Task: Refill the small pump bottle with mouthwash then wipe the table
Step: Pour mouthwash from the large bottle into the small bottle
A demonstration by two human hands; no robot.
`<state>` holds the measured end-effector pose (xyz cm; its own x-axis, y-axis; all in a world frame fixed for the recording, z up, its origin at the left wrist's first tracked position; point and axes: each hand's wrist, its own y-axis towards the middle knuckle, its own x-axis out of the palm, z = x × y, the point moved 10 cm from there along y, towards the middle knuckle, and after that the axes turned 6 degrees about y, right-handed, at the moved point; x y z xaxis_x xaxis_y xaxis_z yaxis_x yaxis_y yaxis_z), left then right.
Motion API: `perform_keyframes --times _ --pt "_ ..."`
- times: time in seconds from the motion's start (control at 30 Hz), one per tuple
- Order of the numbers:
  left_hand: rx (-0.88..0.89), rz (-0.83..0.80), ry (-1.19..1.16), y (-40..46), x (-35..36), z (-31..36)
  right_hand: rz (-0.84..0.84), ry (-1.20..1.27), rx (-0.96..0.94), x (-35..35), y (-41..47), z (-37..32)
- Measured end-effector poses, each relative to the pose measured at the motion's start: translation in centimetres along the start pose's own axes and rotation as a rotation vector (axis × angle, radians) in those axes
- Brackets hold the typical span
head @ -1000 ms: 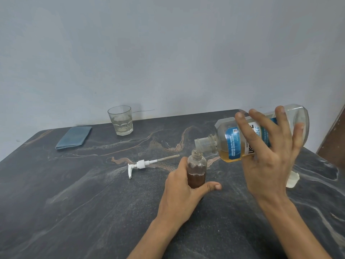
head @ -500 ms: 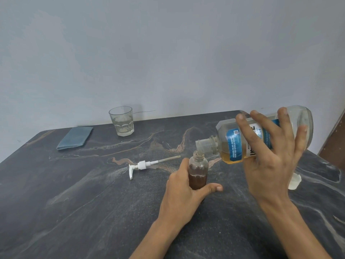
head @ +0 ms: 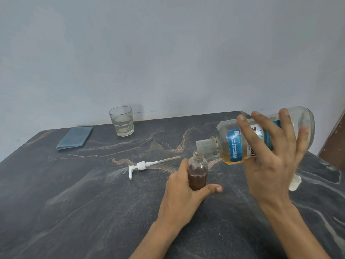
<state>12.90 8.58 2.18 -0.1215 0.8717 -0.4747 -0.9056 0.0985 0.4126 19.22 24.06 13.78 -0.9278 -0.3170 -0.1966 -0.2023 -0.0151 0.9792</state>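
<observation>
Left fingers (head: 183, 166) wrap the small pump bottle (head: 197, 173)

Single head-worn view, looking forward and down, close over a dark table (head: 78, 212), wall behind

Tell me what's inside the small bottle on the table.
The small bottle holds liquid in its lower half; the neck is empty. The left hand covers its base, hiding the bottom.

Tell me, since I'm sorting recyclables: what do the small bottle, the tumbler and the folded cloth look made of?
Small bottle: likely clear glossy plastic, thin-walled, liquid showing through. Tumbler: looks like glass, with a thick faceted base and bright reflections. Folded cloth: soft matte blue-grey fabric, perhaps microfibre; its weave is too small to tell.
</observation>
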Motion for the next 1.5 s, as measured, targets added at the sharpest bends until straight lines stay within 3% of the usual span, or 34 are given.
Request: perform_keyframes --times 1.5 --pt "0.002 0.017 0.002 0.08 -0.08 -0.07 -0.036 -0.005 -0.004 0.25 0.11 -0.14"
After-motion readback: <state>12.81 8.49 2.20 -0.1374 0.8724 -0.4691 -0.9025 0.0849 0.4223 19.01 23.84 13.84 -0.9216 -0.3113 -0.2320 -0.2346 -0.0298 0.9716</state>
